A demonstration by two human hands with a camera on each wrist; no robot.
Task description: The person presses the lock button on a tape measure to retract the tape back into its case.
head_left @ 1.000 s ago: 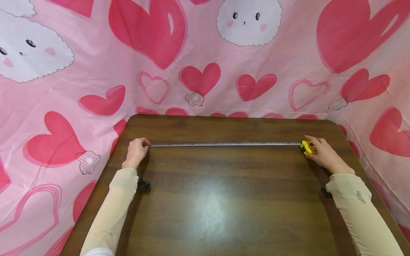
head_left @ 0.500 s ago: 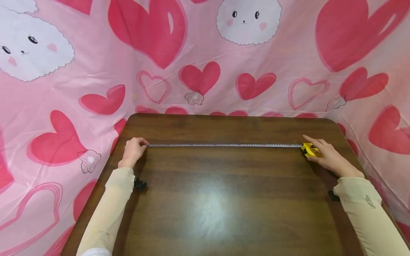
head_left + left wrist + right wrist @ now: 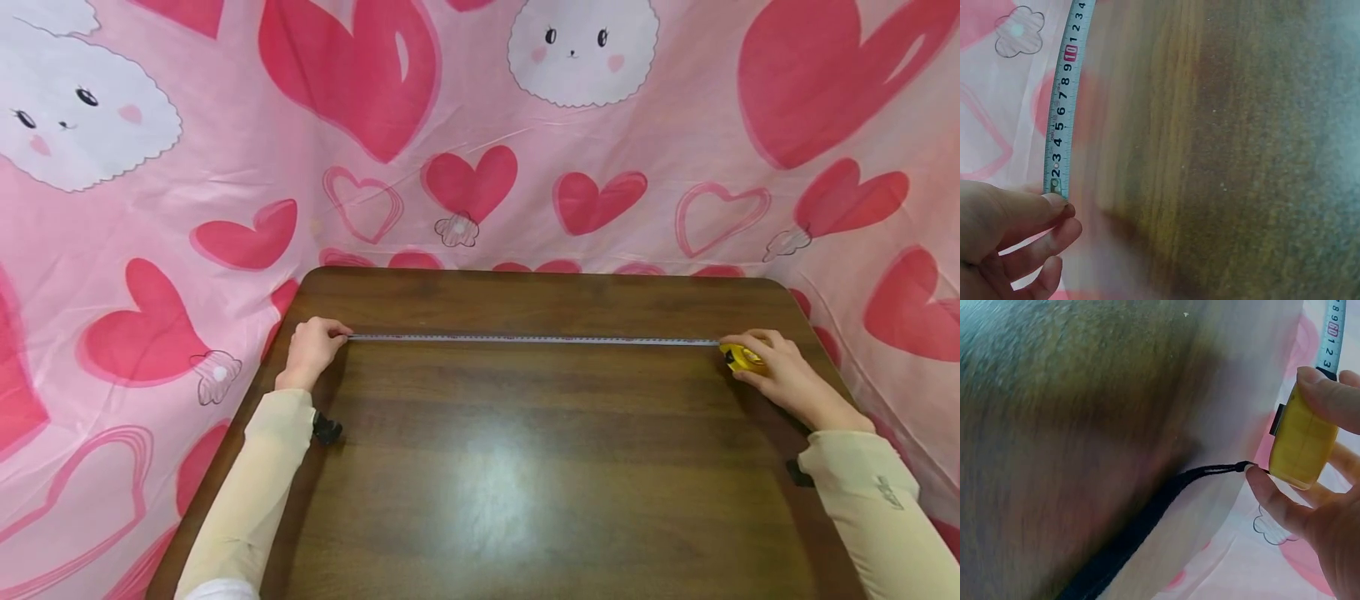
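Observation:
A yellow tape measure point(image 3: 741, 358) is in my right hand point(image 3: 791, 375), at the right of the head view. From its case a narrow white blade point(image 3: 525, 338) runs straight across above the brown table to my left hand point(image 3: 309, 350). There the thumb and fingers pinch the blade's end, hiding the tip; numbers from 2 upward show on the blade point(image 3: 1062, 112) in the left wrist view. In the right wrist view, my thumb and fingers grip the yellow case point(image 3: 1302, 442), and a red-marked 60 shows on the blade point(image 3: 1332, 337) near its mouth.
A dark wrist strap point(image 3: 1141, 525) trails from the tape measure's end towards the right wrist. The brown wooden table point(image 3: 495, 467) has rounded back corners. Behind and beside it hangs a pink cloth point(image 3: 525, 142) printed with hearts. Small black devices sit at both wrists.
My right hand has moved right and slightly nearer with the tape measure, drawing out more blade. The case has turned a little. My left hand has shifted only slightly, still pinching the end.

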